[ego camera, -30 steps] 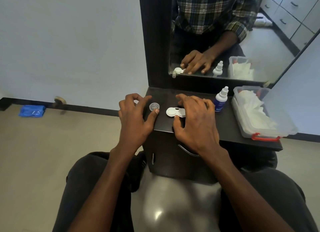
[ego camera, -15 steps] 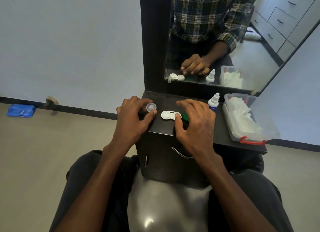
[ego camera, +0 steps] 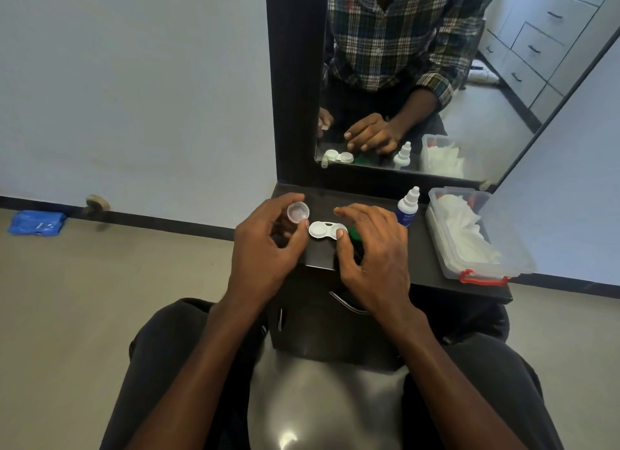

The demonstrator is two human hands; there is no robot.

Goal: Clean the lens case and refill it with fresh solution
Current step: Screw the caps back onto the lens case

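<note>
A white two-well lens case (ego camera: 322, 230) lies uncapped on the dark cabinet top (ego camera: 422, 268). My left hand (ego camera: 265, 248) pinches a clear round cap (ego camera: 298, 211) between thumb and fingers, just left of the case. My right hand (ego camera: 372, 251) hovers over the case's right end, its thumb tip touching the case's right well. A green cap (ego camera: 355, 233) peeks out under its fingers. The white and blue solution bottle (ego camera: 407, 208) stands upright, capped, just right of that hand.
A clear plastic box (ego camera: 503, 248) with white tissues and a red latch sits at the right of the top. A mirror (ego camera: 453, 80) stands behind, reflecting the scene. My knees frame the cabinet below. A blue packet (ego camera: 36, 222) lies on the floor, far left.
My left hand has lifted the clear cap slightly off the cabinet top. My right hand has slid right off the case, uncovering both wells and the green cap.
</note>
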